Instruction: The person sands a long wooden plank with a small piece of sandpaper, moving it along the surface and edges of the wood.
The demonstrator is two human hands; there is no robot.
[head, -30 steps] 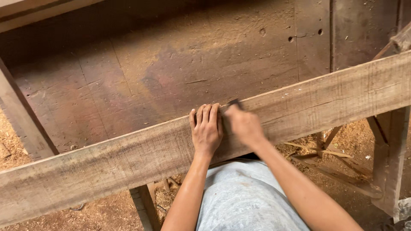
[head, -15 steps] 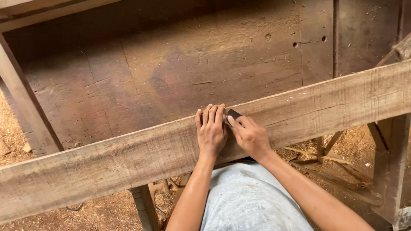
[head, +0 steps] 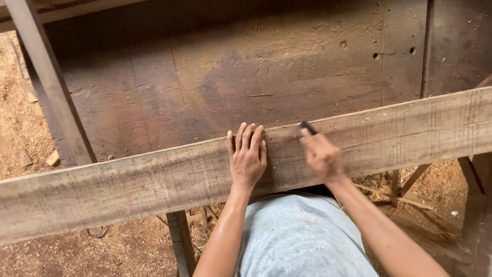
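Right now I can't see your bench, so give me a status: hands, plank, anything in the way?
Left hand flat on the rough plank, fingers together. Right hand gripping a small dark tool at the plank's far edge. Nothing lying on the plank.

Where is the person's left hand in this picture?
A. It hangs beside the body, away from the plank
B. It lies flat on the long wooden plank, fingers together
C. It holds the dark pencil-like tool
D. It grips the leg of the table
B: the left hand rests palm down on the wooden plank, while the right hand holds the small dark tool at the plank's far edge.
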